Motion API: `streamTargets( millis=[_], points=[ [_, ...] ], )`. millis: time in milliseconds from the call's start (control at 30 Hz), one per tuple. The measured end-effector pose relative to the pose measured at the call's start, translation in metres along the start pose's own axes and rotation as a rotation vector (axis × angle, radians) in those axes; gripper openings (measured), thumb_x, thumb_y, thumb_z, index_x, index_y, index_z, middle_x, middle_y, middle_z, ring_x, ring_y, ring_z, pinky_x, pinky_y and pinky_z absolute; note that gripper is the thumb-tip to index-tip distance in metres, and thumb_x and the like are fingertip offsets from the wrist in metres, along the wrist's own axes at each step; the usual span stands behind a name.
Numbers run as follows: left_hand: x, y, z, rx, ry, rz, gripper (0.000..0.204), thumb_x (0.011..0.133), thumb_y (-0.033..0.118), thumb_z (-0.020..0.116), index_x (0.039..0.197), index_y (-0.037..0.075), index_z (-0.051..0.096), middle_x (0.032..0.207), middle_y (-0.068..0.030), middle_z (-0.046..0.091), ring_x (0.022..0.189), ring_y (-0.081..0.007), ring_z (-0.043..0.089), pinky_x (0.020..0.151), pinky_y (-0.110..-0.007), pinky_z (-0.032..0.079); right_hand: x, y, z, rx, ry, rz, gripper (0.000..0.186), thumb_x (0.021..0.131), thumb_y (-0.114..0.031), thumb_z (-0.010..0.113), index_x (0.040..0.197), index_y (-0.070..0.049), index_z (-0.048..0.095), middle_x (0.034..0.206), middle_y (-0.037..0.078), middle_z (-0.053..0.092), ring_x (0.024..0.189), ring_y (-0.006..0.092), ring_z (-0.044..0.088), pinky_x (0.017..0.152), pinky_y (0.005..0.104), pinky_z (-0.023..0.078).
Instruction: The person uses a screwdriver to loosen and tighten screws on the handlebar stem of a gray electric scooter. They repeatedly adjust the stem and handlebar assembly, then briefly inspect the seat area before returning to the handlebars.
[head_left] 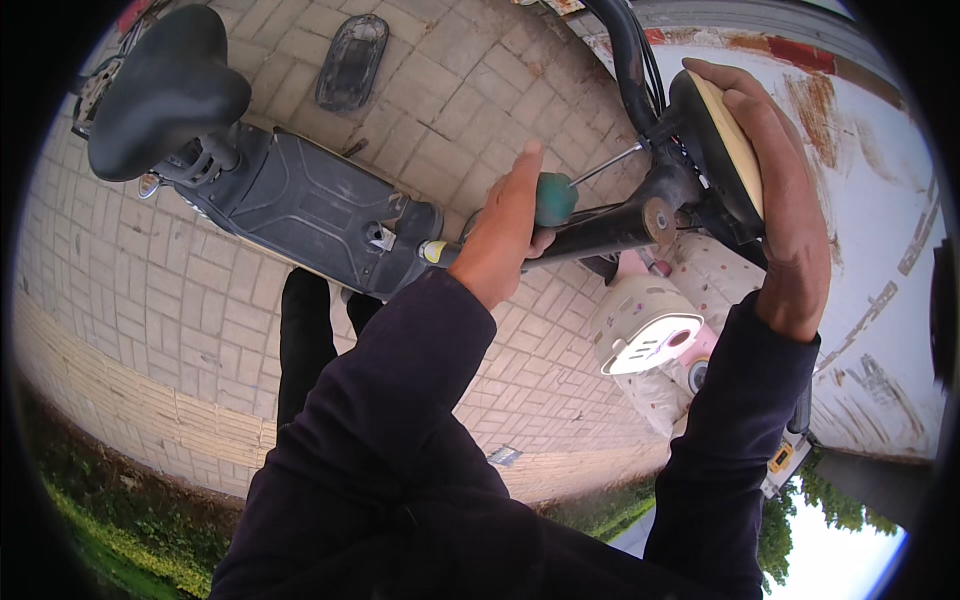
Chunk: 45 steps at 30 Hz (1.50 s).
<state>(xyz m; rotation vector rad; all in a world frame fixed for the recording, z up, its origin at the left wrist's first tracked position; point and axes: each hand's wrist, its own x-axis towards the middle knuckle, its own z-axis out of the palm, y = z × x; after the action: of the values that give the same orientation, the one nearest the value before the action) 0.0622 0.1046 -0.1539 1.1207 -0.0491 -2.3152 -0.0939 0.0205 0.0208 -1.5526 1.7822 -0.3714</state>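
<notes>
A screwdriver (556,199) with a round green handle is gripped in my left hand (508,228). Its thin metal shaft points right and its tip meets the area behind the front panel, where the exact contact is too small to tell. My right hand (790,190) is wrapped round the outer side of a black front panel (690,150) with a cream face, fingers over its top edge. This panel sits by the black steering column (600,228) of an electric scooter, beside a bent black handlebar tube (628,60).
The scooter's black footboard (315,205) and saddle (165,95) stretch to the left. A dark oval cover (352,62) lies on the brick paving. A pale padded, patterned cover (650,330) is near my right arm; a scuffed white surface (870,290) stands at the right.
</notes>
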Motion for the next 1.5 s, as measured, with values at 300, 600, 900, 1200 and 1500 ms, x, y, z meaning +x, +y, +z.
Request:
streamTargets(
  millis=[300,600,900,1200,1500],
  points=[
    [-0.003,-0.023,-0.005,0.129,-0.023,0.373,0.044,0.104,0.05,0.045,0.101,0.008,0.056,0.079,-0.002,0.051,0.058,-0.0109,0.041,0.054,-0.026,0.031,0.001,0.002,-0.001,-0.04,-0.009,-0.051,0.034,0.102,-0.025,0.044,0.111,0.001,0.063,0.131,0.013,0.064,0.109,0.0232,0.061,0.097,0.0287,0.045],
    [0.004,0.004,-0.001,0.079,-0.001,0.088,0.053,0.104,0.058,0.042,0.097,0.008,0.058,0.07,-0.0032,0.054,0.053,-0.0107,0.043,0.047,-0.027,0.028,0.0,-0.002,0.0,-0.002,-0.03,-0.005,0.035,0.102,-0.024,0.044,0.112,0.004,0.063,0.131,0.013,0.064,0.111,0.0225,0.06,0.098,0.029,0.045],
    [-0.006,-0.009,0.006,-0.013,0.065,0.165,0.06,0.101,0.066,0.046,0.091,0.008,0.058,0.069,-0.001,0.05,0.053,-0.0102,0.043,0.045,-0.027,0.027,0.0,0.003,-0.002,-0.1,-0.028,-0.095,0.029,0.103,-0.021,0.043,0.111,0.0,0.06,0.132,0.014,0.063,0.111,0.0263,0.061,0.099,0.0309,0.045],
    [0.018,0.001,0.006,0.049,0.106,0.09,0.073,0.097,0.076,0.038,0.09,0.007,0.058,0.07,-0.0042,0.056,0.053,-0.0106,0.045,0.044,-0.026,0.028,-0.003,-0.002,0.003,-0.068,0.05,-0.073,0.044,0.104,-0.032,0.042,0.126,-0.001,0.064,0.118,0.009,0.066,0.101,0.0151,0.063,0.091,0.0255,0.049],
    [-0.005,-0.004,0.005,-0.072,0.014,0.144,0.054,0.102,0.061,0.048,0.103,0.008,0.056,0.076,-0.0016,0.053,0.056,-0.0103,0.046,0.049,-0.026,0.031,0.0,-0.001,-0.001,-0.075,-0.018,-0.075,0.041,0.103,-0.025,0.041,0.119,0.004,0.064,0.131,0.009,0.061,0.11,0.0162,0.06,0.096,0.0256,0.047]
  ],
)
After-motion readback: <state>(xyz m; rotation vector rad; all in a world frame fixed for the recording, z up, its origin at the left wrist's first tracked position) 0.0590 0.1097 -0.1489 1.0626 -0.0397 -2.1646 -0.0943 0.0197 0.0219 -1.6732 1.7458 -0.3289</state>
